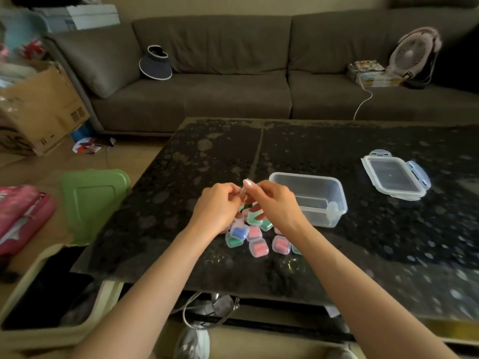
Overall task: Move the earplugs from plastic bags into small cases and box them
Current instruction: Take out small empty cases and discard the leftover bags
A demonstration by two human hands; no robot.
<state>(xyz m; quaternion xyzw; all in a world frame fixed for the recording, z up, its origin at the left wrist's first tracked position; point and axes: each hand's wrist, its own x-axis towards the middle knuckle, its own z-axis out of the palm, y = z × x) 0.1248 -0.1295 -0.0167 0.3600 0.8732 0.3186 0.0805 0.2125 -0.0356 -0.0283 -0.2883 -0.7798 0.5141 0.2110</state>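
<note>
Both hands meet above the middle of the dark speckled table [207, 151]. The left hand [216, 206] and the right hand [274, 203] have curled fingers and pinch one small clear item [243, 193] between their fingertips; whether it is a case or a bag is too blurred to tell. Directly beneath the hands, on the table, lies a loose pile of small cases [255, 237], clear-walled with coloured earplugs inside. At least nine show: about four pink, four green and one blue, while others are partly hidden by the hands. Just beside the pile, at the right hand's side, stands one clear plastic box [321, 220], open at the top. Its one lid [396, 177], with snap tabs on its edges, lies flat on the table well apart, farther right. Off the table's left edge are one green lid-shaped piece [93, 203] and one pink bag [23, 216]. Behind the table runs one brown sofa [233, 94] carrying one dark visor [155, 64], one small fan [412, 55] and a short stack of books [368, 72]. One cardboard box [39, 104] at the left bears printed marks too blurred to read.
</note>
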